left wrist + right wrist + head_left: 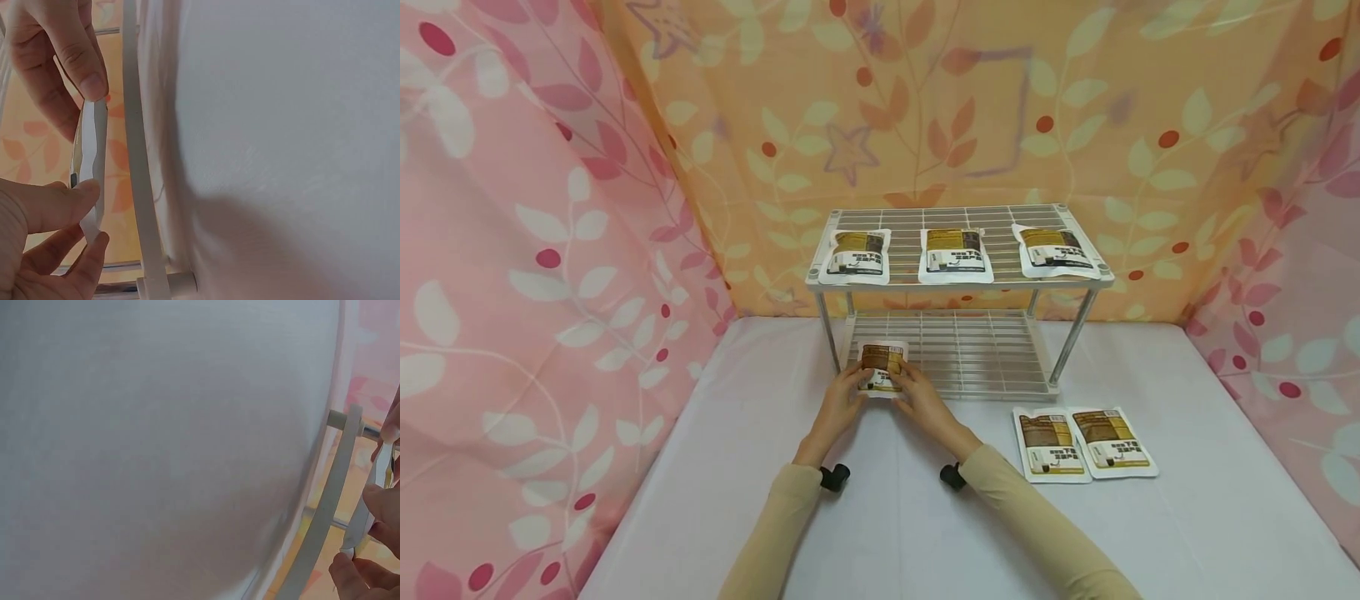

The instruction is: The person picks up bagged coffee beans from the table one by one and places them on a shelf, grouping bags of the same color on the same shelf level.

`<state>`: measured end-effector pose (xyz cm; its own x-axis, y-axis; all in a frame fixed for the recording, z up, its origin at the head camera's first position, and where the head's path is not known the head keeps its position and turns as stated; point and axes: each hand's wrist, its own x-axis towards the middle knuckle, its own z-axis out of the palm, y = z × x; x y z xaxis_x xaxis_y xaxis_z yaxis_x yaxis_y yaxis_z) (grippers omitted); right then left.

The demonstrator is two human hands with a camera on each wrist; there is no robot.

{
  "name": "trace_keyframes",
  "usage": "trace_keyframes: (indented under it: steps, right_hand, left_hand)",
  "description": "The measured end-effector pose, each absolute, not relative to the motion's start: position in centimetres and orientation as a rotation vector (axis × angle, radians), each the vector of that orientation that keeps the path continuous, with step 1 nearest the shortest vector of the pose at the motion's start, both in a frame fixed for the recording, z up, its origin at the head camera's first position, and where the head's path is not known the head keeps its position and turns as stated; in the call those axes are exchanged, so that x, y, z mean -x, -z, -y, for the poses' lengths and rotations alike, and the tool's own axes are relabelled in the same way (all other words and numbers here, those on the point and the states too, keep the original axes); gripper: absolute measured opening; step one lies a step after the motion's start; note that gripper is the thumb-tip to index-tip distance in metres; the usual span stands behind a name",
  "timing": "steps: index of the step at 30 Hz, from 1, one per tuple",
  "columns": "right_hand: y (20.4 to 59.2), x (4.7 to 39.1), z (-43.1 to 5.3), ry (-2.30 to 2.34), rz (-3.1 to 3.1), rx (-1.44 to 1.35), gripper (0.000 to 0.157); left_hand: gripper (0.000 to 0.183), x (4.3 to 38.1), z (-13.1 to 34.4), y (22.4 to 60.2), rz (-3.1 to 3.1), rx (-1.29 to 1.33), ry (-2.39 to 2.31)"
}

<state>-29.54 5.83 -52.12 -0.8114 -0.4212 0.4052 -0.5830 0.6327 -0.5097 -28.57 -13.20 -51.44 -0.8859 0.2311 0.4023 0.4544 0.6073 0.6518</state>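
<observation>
pouch (883, 358) pinched between left hand (842, 400) and right hand (923, 403) fingertips.

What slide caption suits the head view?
Left hand and right hand hold one pouch at the lower rack shelf; three pouches lie on top, two others on the table.

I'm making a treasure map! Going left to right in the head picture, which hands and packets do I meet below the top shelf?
Left hand, held packet, right hand, left table packet, right table packet.
</observation>
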Motion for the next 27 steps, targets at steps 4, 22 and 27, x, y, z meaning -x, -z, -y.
trace_keyframes:
  steps: [4, 22, 27]
  right_hand:
    - [52.3, 30.0, -5.7, -0.939, 2.614, -0.824, 0.048]
    - [52.9, 31.4, -5.0, -0.974, 2.701, -0.794, 0.047]
    - [52.8, 31.6, -4.8, -0.99, 2.719, -0.779, 0.045]
  left_hand:
    - [0.042, 29.0, 13.2, 51.3, 2.553, 0.556, 1.164]
    - [0.044, 30.3, 13.2, 51.4, 2.667, 0.506, 1.056]
    - [0.044, 30.4, 12.9, 51.6, 2.667, 0.481, 1.025]
